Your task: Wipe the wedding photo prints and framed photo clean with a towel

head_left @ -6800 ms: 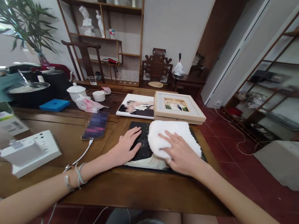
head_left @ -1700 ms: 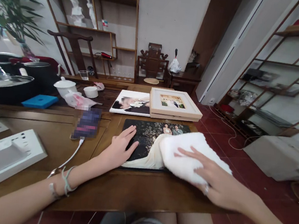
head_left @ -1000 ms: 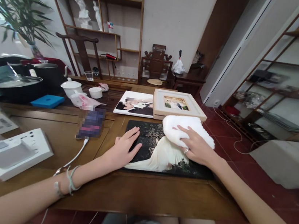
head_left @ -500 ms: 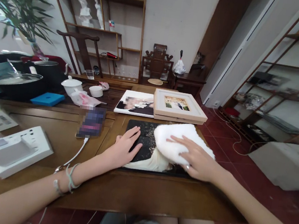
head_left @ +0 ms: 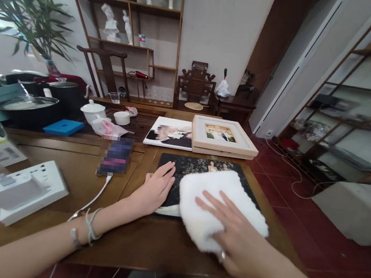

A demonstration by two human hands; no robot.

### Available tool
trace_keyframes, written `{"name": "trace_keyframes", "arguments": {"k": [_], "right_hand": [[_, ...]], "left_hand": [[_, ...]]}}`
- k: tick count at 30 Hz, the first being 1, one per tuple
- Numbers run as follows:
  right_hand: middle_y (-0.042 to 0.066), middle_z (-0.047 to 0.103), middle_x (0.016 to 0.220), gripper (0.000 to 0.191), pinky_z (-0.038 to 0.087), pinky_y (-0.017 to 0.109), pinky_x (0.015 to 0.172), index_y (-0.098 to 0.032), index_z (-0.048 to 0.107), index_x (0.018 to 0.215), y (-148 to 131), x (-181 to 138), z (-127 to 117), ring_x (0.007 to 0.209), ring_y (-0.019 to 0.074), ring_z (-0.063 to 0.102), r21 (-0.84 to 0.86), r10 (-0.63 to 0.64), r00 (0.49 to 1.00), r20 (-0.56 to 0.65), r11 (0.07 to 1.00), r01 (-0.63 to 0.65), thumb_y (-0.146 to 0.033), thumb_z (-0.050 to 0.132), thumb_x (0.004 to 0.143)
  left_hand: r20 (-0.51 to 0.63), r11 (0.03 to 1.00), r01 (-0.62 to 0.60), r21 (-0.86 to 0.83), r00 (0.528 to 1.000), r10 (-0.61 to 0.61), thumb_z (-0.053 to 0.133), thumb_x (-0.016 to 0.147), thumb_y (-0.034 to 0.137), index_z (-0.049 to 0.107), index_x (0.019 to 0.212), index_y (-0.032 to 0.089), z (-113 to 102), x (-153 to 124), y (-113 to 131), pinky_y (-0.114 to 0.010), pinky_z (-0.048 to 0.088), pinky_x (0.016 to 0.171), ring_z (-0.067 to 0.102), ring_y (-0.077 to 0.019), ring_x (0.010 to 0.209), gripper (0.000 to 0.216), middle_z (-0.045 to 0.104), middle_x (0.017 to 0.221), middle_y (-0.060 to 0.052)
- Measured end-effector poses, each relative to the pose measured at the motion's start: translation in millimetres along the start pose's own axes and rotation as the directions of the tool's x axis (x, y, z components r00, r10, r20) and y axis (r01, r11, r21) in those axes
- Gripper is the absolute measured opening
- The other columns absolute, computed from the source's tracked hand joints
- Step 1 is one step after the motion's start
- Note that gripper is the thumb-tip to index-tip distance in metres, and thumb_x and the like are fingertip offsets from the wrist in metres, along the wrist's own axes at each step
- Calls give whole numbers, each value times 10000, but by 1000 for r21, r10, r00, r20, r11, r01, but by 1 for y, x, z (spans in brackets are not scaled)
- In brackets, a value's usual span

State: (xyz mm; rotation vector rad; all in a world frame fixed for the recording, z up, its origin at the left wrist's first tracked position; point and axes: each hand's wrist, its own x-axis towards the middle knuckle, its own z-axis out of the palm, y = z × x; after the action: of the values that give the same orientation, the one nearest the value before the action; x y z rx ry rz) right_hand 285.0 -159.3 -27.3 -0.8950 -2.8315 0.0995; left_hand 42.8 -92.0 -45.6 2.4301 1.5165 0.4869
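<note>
A dark photo panel (head_left: 199, 166) with small pictured figures lies flat on the wooden table in front of me. My left hand (head_left: 158, 188) rests on its left edge, fingers stretched out and lying flat. Over the panel's right and lower part is a folded, fluffy white cloth (head_left: 206, 185), which hangs past the near edge. My right hand (head_left: 235, 230) grips this cloth, its fingers spread on top and its thumb side at the lower corner. Much of the panel's picture is hidden under the cloth.
Behind the panel sit a framed photo (head_left: 223, 135) and another photo print (head_left: 169, 133). To the left are a phone (head_left: 115, 157) on a white cable, a power strip (head_left: 35, 192), a blue box (head_left: 63, 127), a lidded white bowl (head_left: 92, 111) and a dark pan (head_left: 28, 109).
My right hand has drawn the white cloth toward me and down over the panel's near edge, uncovering pictured figures at the top. My left hand stays on the left edge.
</note>
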Motion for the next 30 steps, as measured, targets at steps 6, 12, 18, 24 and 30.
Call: {"name": "trace_keyframes", "arguments": {"k": [6, 12, 18, 24, 30], "right_hand": [[131, 373, 1438, 298, 154, 586, 1085, -170, 684, 869, 3, 6, -6, 1357, 324, 231, 53, -30, 999, 24, 998, 29, -96, 553, 612], [192, 479, 1348, 321, 270, 539, 1056, -127, 646, 1039, 69, 57, -5, 1290, 313, 377, -37, 140, 984, -111, 989, -145, -108, 524, 743], [203, 498, 1326, 354, 255, 582, 1039, -102, 630, 1084, 68, 71, 3, 1295, 346, 356, -52, 215, 964, -154, 973, -225, -112, 482, 763], [145, 376, 1436, 322, 146, 620, 1067, -175, 686, 945, -4, 23, 0, 1356, 356, 212, 11, 105, 994, -18, 994, -105, -119, 533, 667], [130, 349, 1454, 255, 131, 606, 1082, -177, 689, 866, -26, 2, -8, 1362, 356, 194, 77, -1, 997, 82, 997, -6, -164, 558, 648]], "left_hand": [[3, 1000, -10, 2, 1000, 10, 287, 936, 236, 425, 1338, 109, -1, 0, -1, -496, 367, 997, 313, -268, 1349, 444, 341, 1464, -170], [-16, 999, -35, 2, 999, 35, 310, 926, 226, 426, 1339, 124, 0, 0, -3, -492, 373, 994, 311, -265, 1351, 440, 353, 1458, -167], [-3, 1000, -12, -8, 1000, 12, 300, 931, 229, 424, 1337, 113, 0, 0, -3, -499, 358, 1008, 307, -260, 1354, 440, 343, 1465, -166], [-27, 999, -39, -16, 999, 39, 253, 944, 219, 425, 1341, 116, 3, 0, -6, -460, 363, 1007, 308, -237, 1352, 445, 359, 1456, -161], [-14, 999, -33, -7, 999, 33, 259, 928, 197, 424, 1339, 106, 2, 1, -5, -474, 381, 992, 325, -255, 1344, 452, 349, 1461, -167]]}}
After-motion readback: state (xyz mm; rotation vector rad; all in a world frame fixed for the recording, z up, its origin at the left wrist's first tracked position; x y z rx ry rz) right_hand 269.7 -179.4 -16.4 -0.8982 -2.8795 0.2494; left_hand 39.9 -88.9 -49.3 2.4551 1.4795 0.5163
